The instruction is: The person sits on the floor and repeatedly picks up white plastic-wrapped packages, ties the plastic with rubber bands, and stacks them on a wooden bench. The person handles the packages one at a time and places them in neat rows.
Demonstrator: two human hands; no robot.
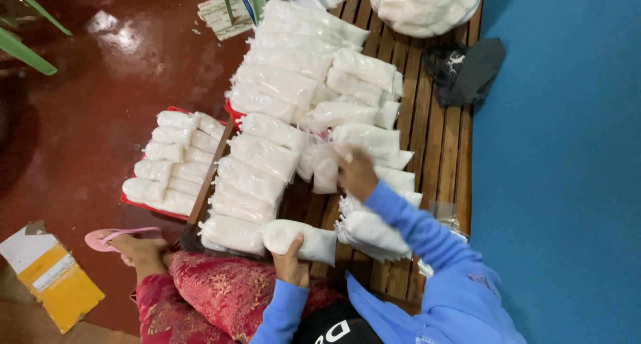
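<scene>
White filled bags [280, 117], red tray [143, 207], blue sleeves [407, 224] — red floral skirt [214, 297], pink sandal [110, 237], brown slats [434, 137]

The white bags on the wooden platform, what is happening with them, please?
A person in a blue sweater sits at a slatted wooden platform covered with rows of filled white plastic bags. The left hand rests on one filled bag at the near edge. The right hand reaches among the bags further in. More bags lie in a red tray on the floor.
</scene>
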